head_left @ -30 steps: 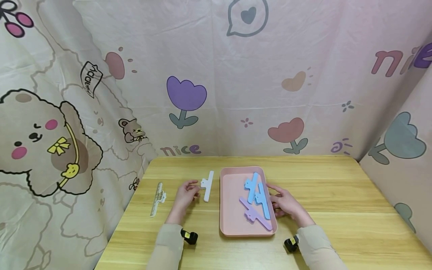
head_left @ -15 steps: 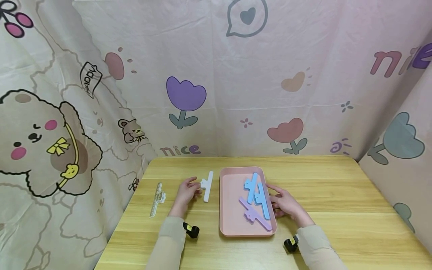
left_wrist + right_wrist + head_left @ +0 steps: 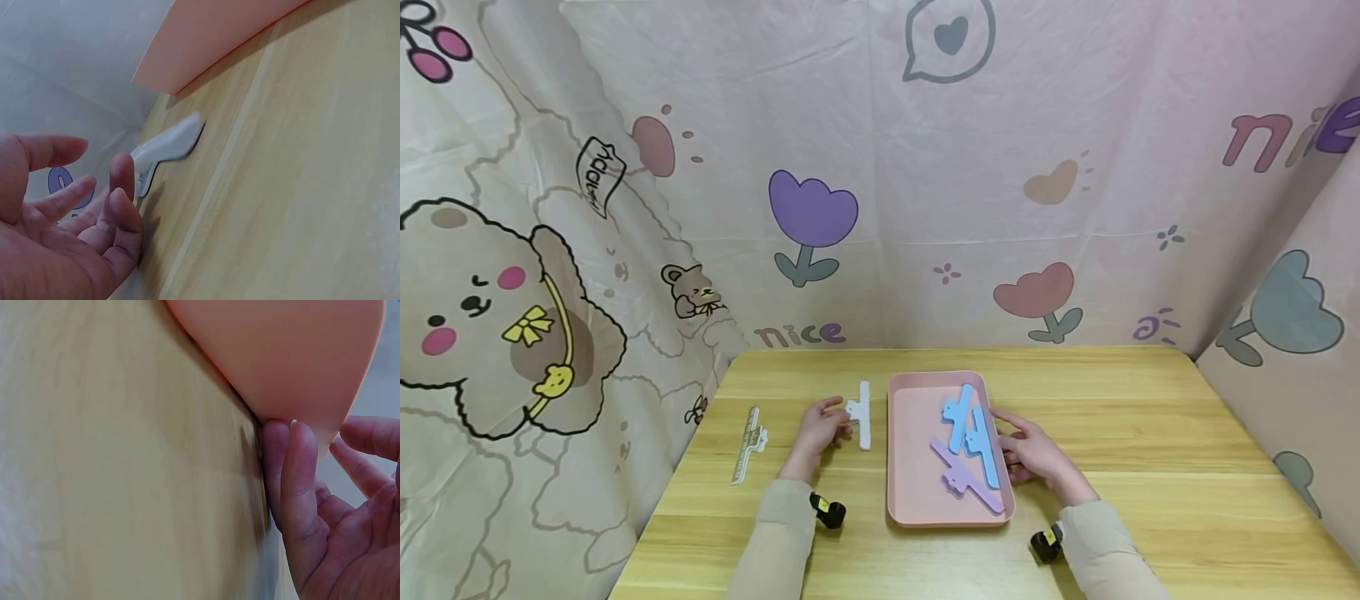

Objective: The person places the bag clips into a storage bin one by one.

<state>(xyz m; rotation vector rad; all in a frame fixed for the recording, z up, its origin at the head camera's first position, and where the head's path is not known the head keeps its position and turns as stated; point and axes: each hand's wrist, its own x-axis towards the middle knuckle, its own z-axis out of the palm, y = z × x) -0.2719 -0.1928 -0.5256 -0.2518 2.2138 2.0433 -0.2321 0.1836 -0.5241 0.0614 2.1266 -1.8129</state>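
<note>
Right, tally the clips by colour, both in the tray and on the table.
Blue clips: 2
Purple clip: 1
White clip: 1
Clear clip: 1
Total: 5

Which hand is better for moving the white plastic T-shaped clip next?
Probably the left hand: it's close beside that white clip, while the right hand is across the pink rectangular tray, at its outer right side.

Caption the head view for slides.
Left hand at white clip, right hand against pink tray holding two blue clips, one purple clip.
</note>
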